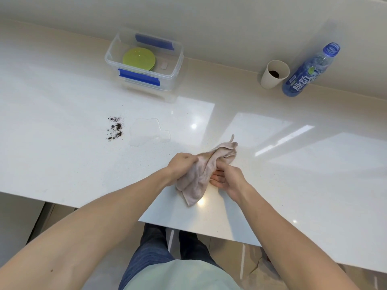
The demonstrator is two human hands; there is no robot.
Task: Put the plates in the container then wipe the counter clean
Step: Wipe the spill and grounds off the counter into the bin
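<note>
Plates sit in the container, so wiping is what's left. We've got the cloth bunched between both hands: left hand fisted on it, right hand curled under. Spill and grounds lie up-left, nearer our left hand.

Bright, even light w/ big window reflections glaring across the glossy counter; small ceiling-light spots are shining too. Shadows are staying faint. Wide-angle lens is bending edges; slight softness overall, esp. corners.
</note>
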